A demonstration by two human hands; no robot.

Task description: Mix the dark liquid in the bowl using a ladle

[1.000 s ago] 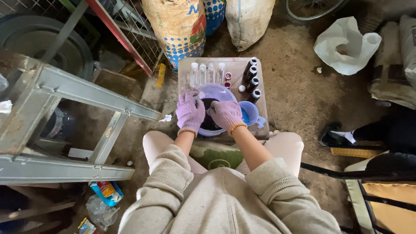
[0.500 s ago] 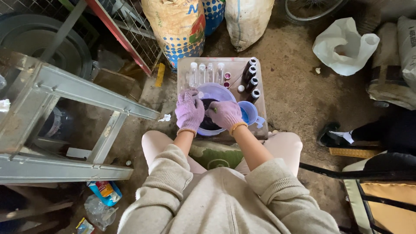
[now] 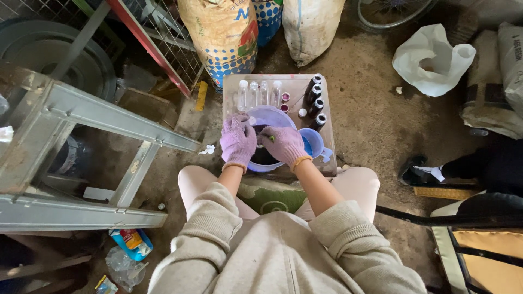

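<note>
Two gloved hands over lavender plastic basin (image 3: 272,117) at centre of low worktop (image 3: 234,81), directly ahead of knees. Left hand (image 3: 238,140) in purple knit glove, fingers curled loosely over basin's 9 o'clock rim, palm down; no object seen in it, grip on rim itself cannot be told. Right hand (image 3: 284,144) likewise gloved, fingers bent inward at basin's 4 o'clock, pinching a small greenish scrap (image 3: 271,138) between fingertips. Dark, near-black wet mass (image 3: 261,155) inside basin, mostly hidden beneath both hands.

Progress, as judged from layout: four dark-filled bottles (image 3: 315,103) with pale open mouths ranked at 1 o'clock of basin, apparently filled; four clear empty bottles (image 3: 259,92) ranked at 11 o'clock, apparently outstanding. Small pink-stained caps (image 3: 285,97) loose between the two rows, so capping not done. Blue plastic cup (image 3: 311,142) touching basin at 3 o'clock.

Materials: worktop translucent, smooth, stained pinkish. Gloves coarse-knit, tan cuffs. Basin thin, round, glossy. Floor bare packed earth, gritty. Woven sacks (image 3: 223,32) at 12 o'clock, crumpled white plastic bag (image 3: 433,57) at 2 o'clock, galvanised steel frame (image 3: 98,117) at 9 o'clock, well apart from worktop.
</note>
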